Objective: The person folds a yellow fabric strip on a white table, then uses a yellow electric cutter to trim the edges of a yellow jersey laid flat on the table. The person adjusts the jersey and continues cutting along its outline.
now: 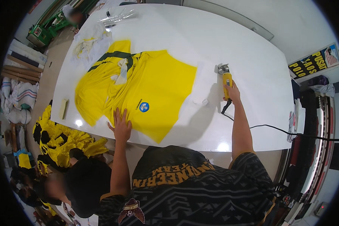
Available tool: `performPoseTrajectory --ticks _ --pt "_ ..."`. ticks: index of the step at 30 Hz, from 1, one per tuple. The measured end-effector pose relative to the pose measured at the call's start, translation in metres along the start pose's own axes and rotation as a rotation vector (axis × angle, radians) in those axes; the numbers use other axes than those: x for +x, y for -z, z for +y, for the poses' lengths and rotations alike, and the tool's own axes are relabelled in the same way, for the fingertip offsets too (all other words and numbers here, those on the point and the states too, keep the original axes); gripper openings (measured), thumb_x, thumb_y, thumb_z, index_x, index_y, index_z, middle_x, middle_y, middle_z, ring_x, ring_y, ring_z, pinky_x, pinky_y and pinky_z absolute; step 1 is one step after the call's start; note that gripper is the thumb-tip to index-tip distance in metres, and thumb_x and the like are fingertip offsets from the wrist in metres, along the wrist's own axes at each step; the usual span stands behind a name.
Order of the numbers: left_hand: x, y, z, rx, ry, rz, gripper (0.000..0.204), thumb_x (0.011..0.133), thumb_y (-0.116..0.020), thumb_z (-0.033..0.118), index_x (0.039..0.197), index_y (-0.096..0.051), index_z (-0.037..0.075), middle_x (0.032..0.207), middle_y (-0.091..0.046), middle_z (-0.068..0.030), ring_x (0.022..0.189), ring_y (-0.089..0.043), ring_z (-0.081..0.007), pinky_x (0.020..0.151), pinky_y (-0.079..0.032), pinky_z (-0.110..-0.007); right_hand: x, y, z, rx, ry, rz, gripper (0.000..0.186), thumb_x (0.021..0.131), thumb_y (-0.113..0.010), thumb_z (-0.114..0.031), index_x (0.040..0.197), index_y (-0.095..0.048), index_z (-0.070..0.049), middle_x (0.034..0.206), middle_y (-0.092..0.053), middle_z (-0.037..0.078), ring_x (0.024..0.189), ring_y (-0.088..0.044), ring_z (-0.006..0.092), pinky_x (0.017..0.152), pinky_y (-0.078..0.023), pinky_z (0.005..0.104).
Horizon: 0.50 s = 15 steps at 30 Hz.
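Note:
A yellow shirt (162,86) with dark green stripes and a round blue emblem lies on the white table. Its right part is spread smooth, while the left part is bunched in folds. My left hand (122,127) rests on the shirt near its lower edge, fingers spread. In my right hand (232,92) is a yellow electric rotary cutter (227,81), gripped round its body. The cutter's metal head points to the far side, and it is apart from the shirt. A black cord trails from its near end.
The white table (252,113) carries clear plastic (120,17) and white fabric (88,47) at the far left. A small pale block (64,109) sits by the left edge. The cord (290,132) crosses the right edge. Yellow and black garments (64,139) are heaped below left, near a person in black.

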<state>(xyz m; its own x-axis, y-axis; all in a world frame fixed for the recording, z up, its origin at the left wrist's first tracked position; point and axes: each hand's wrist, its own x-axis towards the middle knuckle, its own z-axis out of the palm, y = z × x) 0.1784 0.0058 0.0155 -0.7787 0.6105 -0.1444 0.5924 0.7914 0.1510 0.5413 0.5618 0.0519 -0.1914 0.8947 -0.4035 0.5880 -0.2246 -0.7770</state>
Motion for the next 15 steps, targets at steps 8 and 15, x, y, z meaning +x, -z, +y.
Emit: performPoseTrajectory --ticks 8,15 --pt "-0.065 -0.001 0.099 -0.064 0.073 -0.138 0.091 0.106 -0.067 0.064 0.184 -0.034 0.031 0.196 -0.005 -0.0142 0.181 -0.004 -0.0371 0.128 -0.003 -0.089 -0.062 -0.029 0.006 -0.799 0.374 0.294 0.080 0.100 -0.080 -0.041 0.168 -0.053 -0.009 0.147 -0.068 0.024 0.134 -0.069 0.0387 0.108 -0.059 0.0559" --pt "-0.091 -0.036 0.140 -0.111 0.136 -0.069 0.100 0.103 -0.069 0.073 0.185 -0.030 0.031 0.195 0.003 -0.0175 0.181 0.001 -0.0366 0.126 0.000 -0.090 -0.068 -0.111 0.001 -0.723 0.849 -0.178 0.100 0.100 -0.081 -0.050 0.179 -0.036 -0.009 0.184 -0.035 0.022 0.170 -0.033 0.0429 0.136 -0.034 0.0580"
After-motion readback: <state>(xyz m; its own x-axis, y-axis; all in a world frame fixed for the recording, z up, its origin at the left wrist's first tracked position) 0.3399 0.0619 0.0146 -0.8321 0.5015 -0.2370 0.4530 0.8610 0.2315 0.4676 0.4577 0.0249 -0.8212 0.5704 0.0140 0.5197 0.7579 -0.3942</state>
